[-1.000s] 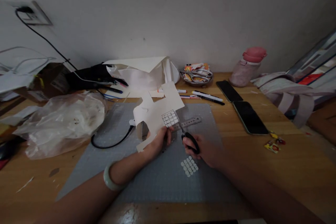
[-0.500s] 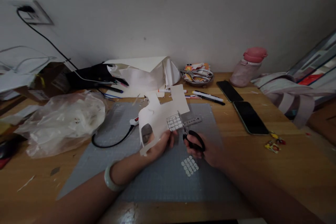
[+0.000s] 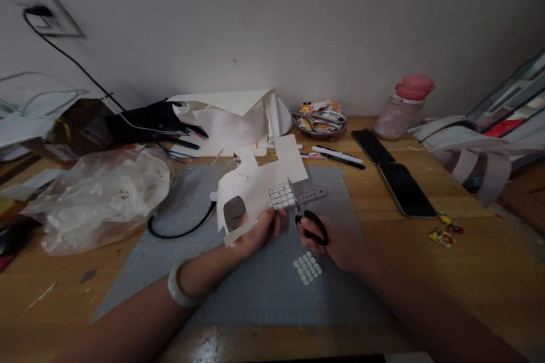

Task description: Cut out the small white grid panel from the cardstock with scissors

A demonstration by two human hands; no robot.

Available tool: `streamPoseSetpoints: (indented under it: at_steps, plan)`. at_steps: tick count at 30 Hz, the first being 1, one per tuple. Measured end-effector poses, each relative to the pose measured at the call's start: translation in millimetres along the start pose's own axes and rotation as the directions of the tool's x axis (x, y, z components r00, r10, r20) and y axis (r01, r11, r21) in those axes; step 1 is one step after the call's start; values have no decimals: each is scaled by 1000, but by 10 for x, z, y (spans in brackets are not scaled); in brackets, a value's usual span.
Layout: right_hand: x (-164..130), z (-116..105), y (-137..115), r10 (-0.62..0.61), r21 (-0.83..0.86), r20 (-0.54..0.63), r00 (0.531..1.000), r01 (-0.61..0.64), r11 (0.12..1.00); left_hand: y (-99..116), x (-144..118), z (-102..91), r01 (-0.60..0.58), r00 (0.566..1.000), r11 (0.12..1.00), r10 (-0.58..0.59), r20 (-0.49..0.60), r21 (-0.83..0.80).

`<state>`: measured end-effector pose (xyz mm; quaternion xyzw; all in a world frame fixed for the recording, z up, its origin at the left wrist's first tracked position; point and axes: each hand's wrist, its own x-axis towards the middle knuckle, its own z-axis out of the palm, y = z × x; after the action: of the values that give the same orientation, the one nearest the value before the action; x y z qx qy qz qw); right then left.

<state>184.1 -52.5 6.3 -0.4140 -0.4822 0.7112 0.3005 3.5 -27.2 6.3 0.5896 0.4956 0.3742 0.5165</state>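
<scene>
Scissors (image 3: 307, 216) at work over the grey cutting mat (image 3: 255, 289): I watch the right hand (image 3: 336, 241), fingers curled through the black handles, bring the blades against the gridded patch on the paper sheet (image 3: 259, 184), which the left hand (image 3: 253, 232) pinches above the mat. Since a second ago the sheet has swung right and the blades have closed in. A cut patch (image 3: 307, 267) lies nearer; pens (image 3: 336, 156) and phones (image 3: 404, 190) sit beyond.

left hand (image 3: 255, 231) holds paper sheet (image 3: 259, 184) | right hand (image 3: 336, 241) holds scissors (image 3: 307, 216) at its edge
</scene>
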Motion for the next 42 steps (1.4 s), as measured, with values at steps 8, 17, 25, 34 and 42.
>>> streamPoseSetpoints:
  at_steps: [8,17,25,34,42]
  plan:
    - [16,21,-47,-6,5,-3,1000,6,1000,3,15,-36,69,997,997,-70,28,30]
    - [-11,41,-97,-47,45,3,999,47,998,106,16,-48,190,981,974,-186,-44,121]
    - [8,25,-63,-46,40,10,999,46,998,47,26,-39,162,980,982,-148,-130,100]
    - [-12,32,-80,-51,31,23,998,50,998,220,7,-29,37,974,999,-37,-221,-2]
    - [-2,21,-61,-42,-2,31,999,42,999,250,2,-37,9,975,1000,-4,-223,20]
